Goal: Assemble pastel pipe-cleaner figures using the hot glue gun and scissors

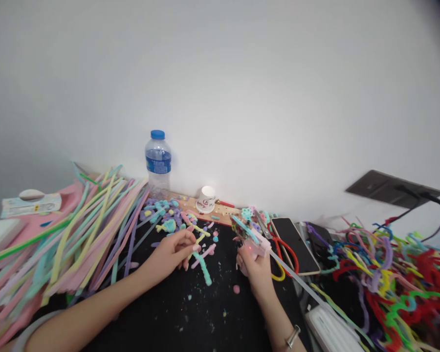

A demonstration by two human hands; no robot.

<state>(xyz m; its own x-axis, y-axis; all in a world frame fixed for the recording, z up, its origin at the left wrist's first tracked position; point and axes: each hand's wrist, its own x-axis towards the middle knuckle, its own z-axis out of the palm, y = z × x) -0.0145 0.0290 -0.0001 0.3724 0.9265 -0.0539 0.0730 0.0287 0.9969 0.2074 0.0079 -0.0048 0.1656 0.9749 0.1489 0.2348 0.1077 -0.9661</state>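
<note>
Pink glue gun (259, 243) in front of cup (206, 199), to its right; right hand (255, 268) wrapped round it. Left hand (179, 248), front-left of cup, nearly closed, pinching teal stem (206, 273). Keep stem steady, skin off gun's tip: probably hot.

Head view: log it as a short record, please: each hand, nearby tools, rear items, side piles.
Left hand: pinching a short mint-green fuzzy stem
Right hand: gripping a pink plastic glue gun, long translucent glue stick behind it
Beside right hand: red-handled metal scissors, black-screened rectangular phone
Rear: blue-capped clear plastic bottle, white paper cup
Left side: long pastel fuzzy stems
Right side: tangled bright fuzzy stems
</note>
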